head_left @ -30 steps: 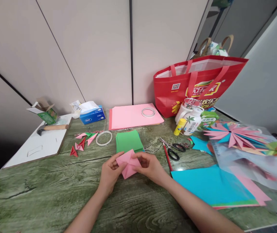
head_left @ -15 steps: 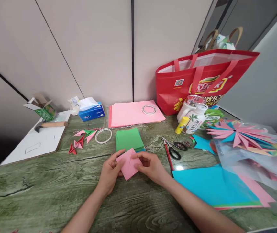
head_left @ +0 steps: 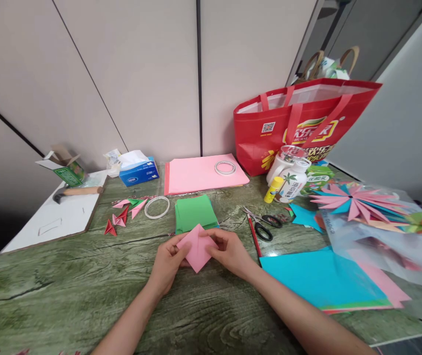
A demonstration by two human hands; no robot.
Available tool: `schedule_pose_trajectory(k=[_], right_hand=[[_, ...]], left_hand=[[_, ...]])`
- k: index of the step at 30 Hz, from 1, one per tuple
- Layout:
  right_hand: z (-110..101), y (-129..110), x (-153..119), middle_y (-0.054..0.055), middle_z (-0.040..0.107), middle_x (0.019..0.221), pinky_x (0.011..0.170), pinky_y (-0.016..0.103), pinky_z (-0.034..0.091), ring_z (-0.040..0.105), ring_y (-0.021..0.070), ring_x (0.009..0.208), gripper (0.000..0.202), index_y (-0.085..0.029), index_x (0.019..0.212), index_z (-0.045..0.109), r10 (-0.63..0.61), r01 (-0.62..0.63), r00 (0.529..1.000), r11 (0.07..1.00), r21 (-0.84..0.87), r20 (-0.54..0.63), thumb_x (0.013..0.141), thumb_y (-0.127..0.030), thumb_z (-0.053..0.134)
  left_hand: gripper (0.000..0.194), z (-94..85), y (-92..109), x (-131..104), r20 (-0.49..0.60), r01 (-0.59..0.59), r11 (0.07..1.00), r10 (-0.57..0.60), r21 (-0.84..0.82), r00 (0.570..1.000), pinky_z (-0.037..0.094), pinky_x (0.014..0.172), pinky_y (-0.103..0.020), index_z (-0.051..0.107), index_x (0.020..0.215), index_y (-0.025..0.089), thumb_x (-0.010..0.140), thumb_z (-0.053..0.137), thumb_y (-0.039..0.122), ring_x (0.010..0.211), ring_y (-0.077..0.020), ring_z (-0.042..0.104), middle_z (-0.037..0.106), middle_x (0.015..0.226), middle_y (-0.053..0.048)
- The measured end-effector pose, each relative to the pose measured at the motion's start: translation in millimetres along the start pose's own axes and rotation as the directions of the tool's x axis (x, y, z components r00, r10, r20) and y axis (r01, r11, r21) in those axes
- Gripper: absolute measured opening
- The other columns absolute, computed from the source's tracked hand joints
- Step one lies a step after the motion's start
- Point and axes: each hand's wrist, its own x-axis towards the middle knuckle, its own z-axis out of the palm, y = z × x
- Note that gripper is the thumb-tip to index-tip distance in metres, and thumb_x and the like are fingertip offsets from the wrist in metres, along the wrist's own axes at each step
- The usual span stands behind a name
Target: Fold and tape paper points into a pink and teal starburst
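Note:
A folded pink paper square [head_left: 197,251], turned so that one corner points toward me, is held between both hands above the table. My left hand [head_left: 169,261] pinches its left corner, thumb on top. At the right corner, my right hand [head_left: 228,250] grips the paper between thumb and fingers. A crease line runs down the middle of the square. Just behind it lies a stack of green paper squares [head_left: 195,212]. Scissors [head_left: 263,224] with black handles and a red pencil [head_left: 254,236] rest to the right of my right hand.
Small folded paper pieces [head_left: 121,217] and a tape roll [head_left: 157,207] lie left. Behind are a tissue box [head_left: 139,172], pink sheets [head_left: 196,176] and a red bag [head_left: 255,138]. Blue sheets [head_left: 318,278], a glue stick [head_left: 273,190] and a paper star [head_left: 355,199] sit right. A hammer [head_left: 80,191] rests far left.
The pink paper has turned slightly, so its lower corner points more squarely toward me. Both hands keep their grip. The view has shifted a little.

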Motion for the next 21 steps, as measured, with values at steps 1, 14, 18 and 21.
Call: schedule_pose_trajectory(k=[1,14,18,21], right_hand=[[0.0,0.4,0.1,0.003,0.064,0.090,0.063,0.025,0.045,0.058,0.0144,0.074,0.032,-0.017,0.091,0.061,-0.001,0.001,1.000,1.000,-0.003,0.000,0.062,-0.009,0.051],[-2.3,1.0,1.4,0.002,0.061,0.080,0.058,0.022,0.041,0.054,0.0122,0.067,0.026,-0.017,0.085,0.062,-0.039,0.036,0.998,0.998,-0.057,-0.044,0.062,-0.012,0.051],[-3.0,1.6,1.3,0.002,0.062,0.081,0.058,0.022,0.042,0.054,0.0124,0.067,0.025,-0.017,0.085,0.063,-0.046,0.042,0.998,0.994,-0.097,-0.042,0.063,-0.013,0.052],[-2.8,0.2,0.3,0.002,0.062,0.080,0.058,0.022,0.042,0.054,0.0129,0.068,0.024,-0.017,0.085,0.063,-0.048,0.042,0.998,0.991,-0.130,-0.045,0.062,-0.013,0.055]], left_hand=[[0.038,-0.2,-0.1,-0.3,0.004,0.001,1.000,-0.001,0.006,1.000,0.049,0.053,-0.023,0.062,0.102,0.016,0.067,0.064,0.031,0.059,-0.0116,0.054,0.063,0.071,-0.003],[0.040,2.9,1.7,-1.2,0.007,0.003,0.999,-0.003,0.042,1.000,0.052,0.056,-0.028,0.061,0.100,0.013,0.065,0.065,0.033,0.058,-0.0127,0.056,0.065,0.071,-0.003],[0.050,1.7,-0.2,0.5,-0.043,-0.005,0.995,0.009,0.104,0.999,0.052,0.055,-0.029,0.056,0.107,0.012,0.062,0.067,0.033,0.055,-0.0135,0.057,0.063,0.063,-0.001],[0.052,0.3,-1.9,1.3,-0.057,-0.011,0.992,0.018,0.127,0.998,0.052,0.053,-0.028,0.055,0.107,0.012,0.062,0.067,0.033,0.054,-0.0146,0.057,0.061,0.056,0.001]])
